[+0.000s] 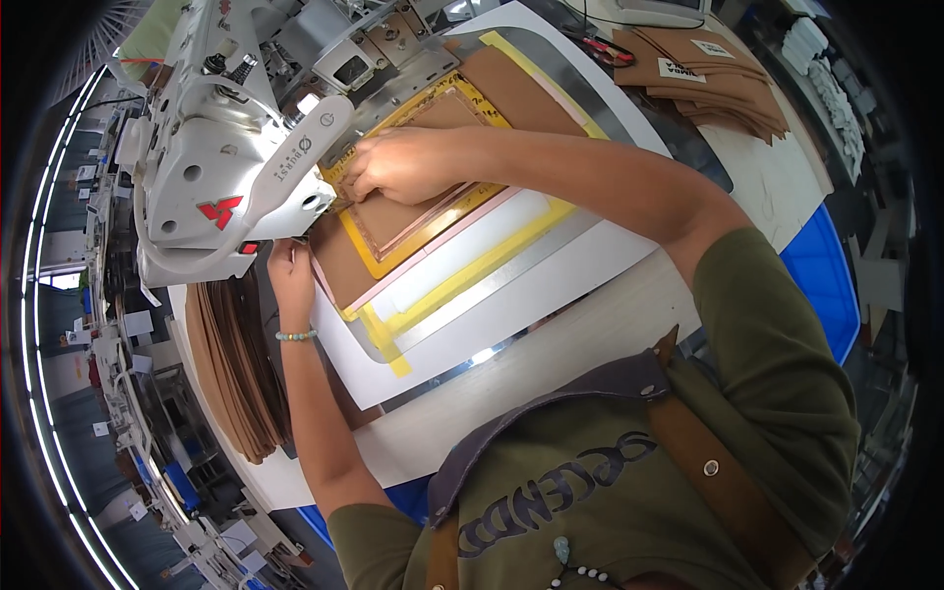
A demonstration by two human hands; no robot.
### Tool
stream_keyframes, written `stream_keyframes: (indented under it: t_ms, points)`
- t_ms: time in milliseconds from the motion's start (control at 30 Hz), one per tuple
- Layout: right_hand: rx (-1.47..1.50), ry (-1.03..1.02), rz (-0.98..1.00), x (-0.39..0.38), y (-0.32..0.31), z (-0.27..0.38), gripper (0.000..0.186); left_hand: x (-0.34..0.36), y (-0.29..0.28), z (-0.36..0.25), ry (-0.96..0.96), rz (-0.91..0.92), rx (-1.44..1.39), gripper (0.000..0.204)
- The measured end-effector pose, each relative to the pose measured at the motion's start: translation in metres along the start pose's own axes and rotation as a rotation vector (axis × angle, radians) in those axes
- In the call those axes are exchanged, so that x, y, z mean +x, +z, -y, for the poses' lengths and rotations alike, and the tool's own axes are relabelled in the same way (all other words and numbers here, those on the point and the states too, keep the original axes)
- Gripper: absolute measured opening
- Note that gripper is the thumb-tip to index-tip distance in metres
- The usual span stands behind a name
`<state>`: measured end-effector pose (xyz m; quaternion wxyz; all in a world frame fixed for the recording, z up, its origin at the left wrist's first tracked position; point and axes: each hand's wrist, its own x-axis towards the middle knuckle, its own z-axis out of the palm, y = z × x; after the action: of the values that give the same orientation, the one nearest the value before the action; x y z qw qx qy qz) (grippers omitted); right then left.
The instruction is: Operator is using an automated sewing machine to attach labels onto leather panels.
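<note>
Looks mid-job, setup side: the brown panel [383,228] is laid flat w/ the yellow frame [372,258] on top, both beside the white sewing machine [187,202], partly under its head. So laying-in is prob. done; what's left is prob. some sewing at the frame, but can't tell if any seam is in yet b/c the R hand, the head & glare cover much of it. More brown pieces sit apart: L stack [226,364] at near L, another pile [718,93] at far R; whether those are finished or waiting, can't say. Panel's long axis runs diag., near L to far R, approx. the same as the frame's long sides; its near-L end is by the machine, far-R end sticks out past the frame. No mark seen to tell a top from a bottom, so no clear "pointing" end. R hand [408,165] reaches in from the R, palm down over the frame, fingers curled w/ tips close to the machine head; can't tell if they grip the frame or just press. L hand [289,267] is at the panel's near-L edge, fingers bunched nearly tog., tips by the head's underside; can't tell if the edge is pinched.
</note>
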<state>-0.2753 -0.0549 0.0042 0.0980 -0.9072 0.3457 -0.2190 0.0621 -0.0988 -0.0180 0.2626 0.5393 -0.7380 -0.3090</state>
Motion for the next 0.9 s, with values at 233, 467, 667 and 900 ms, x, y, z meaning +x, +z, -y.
stream_keyframes:
  t_ms: [233,467,667,900]
  points:
    - [0.021,-0.093,-0.048,-0.012,0.0,0.011,0.03,-0.07,-0.008,-0.048,0.275,0.032,-0.006,0.023]
    - [0.042,-0.097,0.049,-0.026,-0.023,0.027,0.026,-0.084,0.001,-0.089,0.329,0.115,0.049,0.024]
    - [0.07,0.132,0.001,-0.094,-0.093,0.027,0.027,-0.084,0.021,-0.125,0.432,0.229,0.039,0.024]
    - [-0.311,0.393,0.163,-0.148,-0.104,0.026,0.04,-0.076,0.056,-0.132,0.634,0.224,0.457,0.044]
